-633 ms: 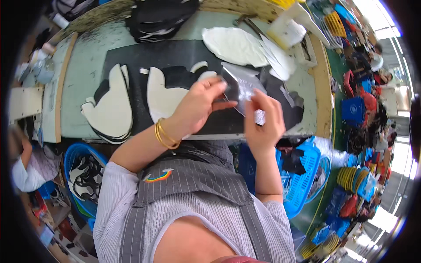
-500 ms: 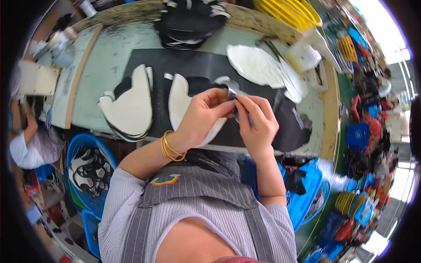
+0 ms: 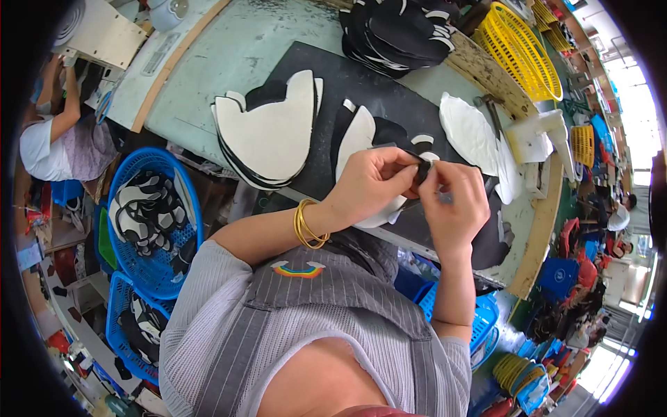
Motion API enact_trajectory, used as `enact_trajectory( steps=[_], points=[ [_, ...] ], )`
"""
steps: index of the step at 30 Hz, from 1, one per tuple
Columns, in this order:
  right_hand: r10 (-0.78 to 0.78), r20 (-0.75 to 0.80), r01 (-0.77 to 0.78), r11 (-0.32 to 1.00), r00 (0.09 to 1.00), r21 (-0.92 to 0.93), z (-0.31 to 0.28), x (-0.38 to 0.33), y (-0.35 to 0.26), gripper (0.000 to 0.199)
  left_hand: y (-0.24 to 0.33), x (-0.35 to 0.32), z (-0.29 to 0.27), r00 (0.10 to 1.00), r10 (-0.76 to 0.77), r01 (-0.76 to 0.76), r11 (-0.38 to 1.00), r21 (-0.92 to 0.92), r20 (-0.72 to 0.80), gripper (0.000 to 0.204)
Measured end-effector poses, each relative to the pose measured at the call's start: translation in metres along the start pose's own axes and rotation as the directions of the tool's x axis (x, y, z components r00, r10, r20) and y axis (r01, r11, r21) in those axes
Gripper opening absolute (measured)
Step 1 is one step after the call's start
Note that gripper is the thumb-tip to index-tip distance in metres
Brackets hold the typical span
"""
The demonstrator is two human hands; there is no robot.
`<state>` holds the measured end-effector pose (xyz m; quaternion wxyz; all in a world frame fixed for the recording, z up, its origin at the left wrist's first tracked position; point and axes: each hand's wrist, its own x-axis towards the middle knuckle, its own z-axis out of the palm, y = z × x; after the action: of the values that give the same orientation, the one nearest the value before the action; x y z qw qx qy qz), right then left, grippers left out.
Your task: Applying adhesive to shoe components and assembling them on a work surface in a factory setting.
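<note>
My left hand point(image 3: 375, 182) is closed in a pinch, with a small black piece point(image 3: 422, 171) at its fingertips. Close beside it, my right hand point(image 3: 455, 205) pinches at the same black piece; the fingers partly hide it. Under and behind the hands lie white and black cut pieces point(image 3: 359, 133), layered on a black mat point(image 3: 314, 69). To the left rests a stack of white, curved-topped pieces point(image 3: 267, 135) with black layers beneath. A crinkled white oval sheet point(image 3: 467, 128) lies right of the hands.
A black pile of cut pieces point(image 3: 403, 35) sits at the table's far edge, near a yellow basket point(image 3: 522, 48). Blue baskets point(image 3: 125, 229) with black and white pieces stand lower left. A hammer-like tool point(image 3: 492, 111) lies at the right. Another person point(image 3: 59, 142) sits at left.
The view has turned, so the table and its pieces appear tilted and shifted right. Both hands stay together; a shiny grey surface showed at the fingertips before, now a black one.
</note>
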<state>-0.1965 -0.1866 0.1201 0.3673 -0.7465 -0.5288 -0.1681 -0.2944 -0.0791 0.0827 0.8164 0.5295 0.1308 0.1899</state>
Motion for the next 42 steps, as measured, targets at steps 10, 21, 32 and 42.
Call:
enact_trajectory(
  steps=[10,21,32,42],
  points=[
    [0.573,0.259,-0.517,0.348,0.778,0.782,-0.010,-0.010,0.004,0.005,0.014,-0.002,-0.005,1.000,-0.015,0.019,0.986,-0.164,0.027,0.025],
    [0.360,-0.121,-0.358,0.933,0.925,0.034,0.020,-0.020,-0.003,0.001,-0.017,-0.015,0.022,0.958,0.191,-0.200,0.980,-0.020,-0.213,0.008],
    [0.869,-0.096,-0.856,0.496,0.486,0.148,-0.032,-0.231,0.048,0.016,-0.027,-0.008,-0.013,0.977,-0.137,0.160,0.977,0.141,-0.162,0.019],
    [0.731,0.507,-0.788,0.068,0.457,0.612,-0.066,-0.189,-0.002,0.052,0.034,0.007,0.039,0.520,0.090,-0.838,0.246,0.487,0.849,0.014]
  ],
)
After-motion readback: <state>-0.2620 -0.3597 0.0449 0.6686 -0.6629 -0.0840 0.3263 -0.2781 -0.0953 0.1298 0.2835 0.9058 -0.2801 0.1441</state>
